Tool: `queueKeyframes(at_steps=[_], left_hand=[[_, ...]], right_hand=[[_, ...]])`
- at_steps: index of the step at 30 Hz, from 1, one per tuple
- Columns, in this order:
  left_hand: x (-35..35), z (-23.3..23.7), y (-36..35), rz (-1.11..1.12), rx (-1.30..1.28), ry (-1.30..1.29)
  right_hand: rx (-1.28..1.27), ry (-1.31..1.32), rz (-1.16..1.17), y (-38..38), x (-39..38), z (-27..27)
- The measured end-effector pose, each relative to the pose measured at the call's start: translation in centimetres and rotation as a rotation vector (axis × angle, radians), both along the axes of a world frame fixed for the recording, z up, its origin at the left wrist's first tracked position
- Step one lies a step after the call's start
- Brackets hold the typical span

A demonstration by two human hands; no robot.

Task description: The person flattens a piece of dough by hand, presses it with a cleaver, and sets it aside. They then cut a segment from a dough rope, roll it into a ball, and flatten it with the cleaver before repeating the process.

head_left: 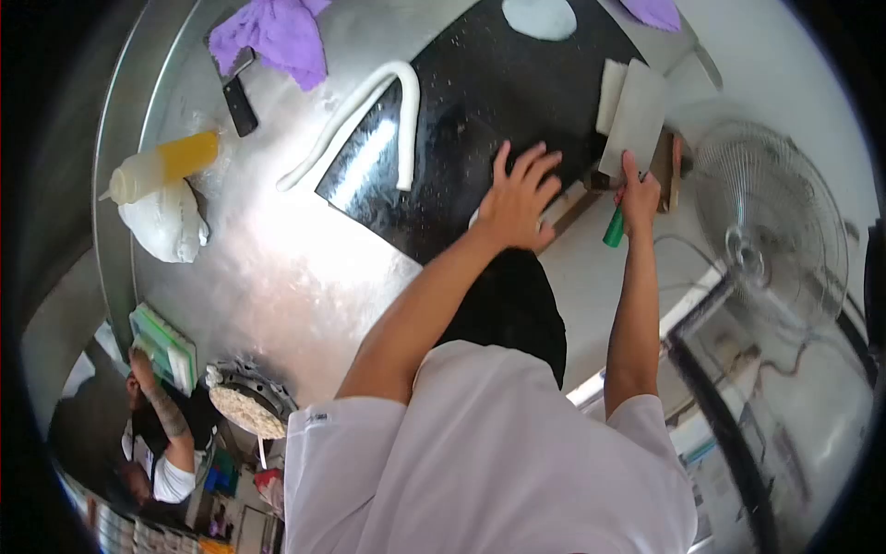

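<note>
My left hand [522, 201] is over the near edge of the black board [461, 138], fingers spread. A bit of something white shows at its wrist side, mostly hidden. My right hand [639, 201] grips the green handle of a cleaver [637, 115] with a broad rectangular blade. The blade points away from me, past the board's right edge. A long white dough rope [408, 111], bent into a hook, lies partly on the board and partly on the metal table. At the board's far end is a flat white round piece [540, 17], apparently dough.
A floured metal table [277, 268] holds a purple cloth [277, 42], a black-handled knife [240, 106], a squeeze bottle of yellow liquid [166, 166] and a white bag [166, 222]. A fan [766, 222] stands at right. Another person [171, 434] is at lower left.
</note>
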State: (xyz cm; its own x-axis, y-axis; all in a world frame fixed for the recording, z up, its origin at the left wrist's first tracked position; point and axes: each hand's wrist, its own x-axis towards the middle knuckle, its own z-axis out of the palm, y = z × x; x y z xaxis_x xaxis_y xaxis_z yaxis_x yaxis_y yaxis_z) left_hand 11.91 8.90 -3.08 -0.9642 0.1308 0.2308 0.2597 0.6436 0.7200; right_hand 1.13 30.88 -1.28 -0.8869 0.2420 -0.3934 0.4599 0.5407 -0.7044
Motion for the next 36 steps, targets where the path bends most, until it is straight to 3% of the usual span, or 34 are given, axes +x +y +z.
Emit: queueKeyframes(at_steps=[3, 7, 9, 11, 12, 13, 15, 17, 19, 21, 23, 24, 26, 29, 31, 36], left_hand=[[-1.7, -1.4, -0.4, 0.086, 0.152, 0.082], [-9.1, 3.0, -2.3, 0.332, 0.357, 0.337], [-7.3, 4.3, -1.0, 0.313, 0.388, 0.194], [-1.2, 3.3, 0.8, 0.281, -0.069, 0.111], [2.0, -0.8, -0.6, 0.049, -0.313, 0.040], [2.2, -1.1, -0.7, 0.036, -0.321, 0.045], [1.1, -1.4, -0.5, 0.134, -0.249, 0.059], [-0.2, -0.5, -1.6, 0.186, -0.131, 0.103], [-3.4, 0.7, -2.6, 0.404, 0.453, -0.008], [-1.4, 4.3, -2.9, 0.413, 0.267, -0.043], [3.3, 1.4, -1.2, 0.279, -0.272, -0.134], [5.3, 0.3, -1.7, 0.281, -0.296, -0.140], [5.8, -1.3, -2.2, 0.119, -0.601, -0.241], [2.9, 0.3, -2.2, -0.003, -0.699, -0.218], [1.5, 0.1, -2.2, -0.019, -0.678, -0.236], [-2.9, 0.0, -3.5, -0.079, -0.688, -0.074]], right_hand=[[-0.035, 0.082, 0.013, 0.8, 6.4, 3.8], [0.002, 0.039, -0.118, 4.0, 16.9, 3.5], [-0.031, 0.022, -0.170, 5.1, 21.6, 3.0], [-0.088, 0.011, -0.215, 5.1, 24.2, 2.3], [-0.097, -0.011, -0.216, 5.1, 25.4, 2.0], [-0.107, -0.035, -0.211, 5.2, 26.4, 2.0], [-0.080, -0.077, -0.188, 5.3, 26.9, 1.9], [0.072, -0.168, 0.118, 4.4, 26.0, 0.7], [-0.103, 0.067, 0.414, 2.0, 22.9, -0.3], [-0.145, -0.045, 0.684, -0.7, 19.4, 0.1], [-0.022, -0.062, 0.827, -2.1, 16.2, -1.3], [0.110, -0.104, 0.958, -2.9, 15.8, -2.0], [0.130, -0.089, 0.954, -3.8, 14.9, 0.1], [0.126, -0.012, 0.883, -4.1, 14.2, -0.9], [0.205, -0.093, 0.896, -4.3, 13.8, 0.8], [0.125, -0.006, 0.808, -5.6, 11.3, 0.5]])
